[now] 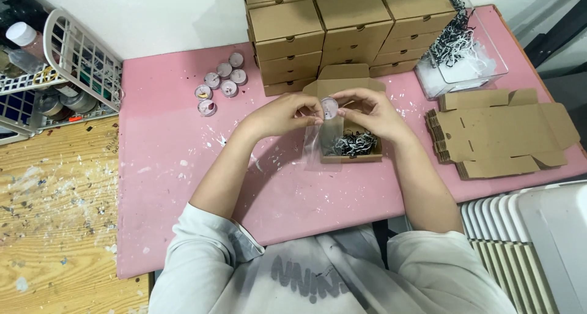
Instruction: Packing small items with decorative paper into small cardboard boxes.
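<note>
**Tealight held at the mouth of a clear bag, above an open box**

A small pink tealight candle [329, 108] is pinched between both hands, raised just above an open kraft box [351, 144]. A clear plastic bag [320, 141] hangs down from the fingers, its mouth at the candle, so the candle appears to be lined up with the bag opening. The box sits right below, lid flap back, black-and-white shredded paper [354, 143] lying in it.

The left hand [288, 114] is closed in a pinch on the bag edge and the candle side. The right hand [372, 111] is curled, fingertips on the candle's other side and the bag; neither is open.

Further out on the pink desk [183, 185]: more tealights [220, 81] grouped to the left, closed kraft boxes [348, 26] stacked behind, a clear tub of shredded paper [465, 57] and flat box blanks [501, 133] to the right. A white wire rack [79, 63] stands far left.
</note>
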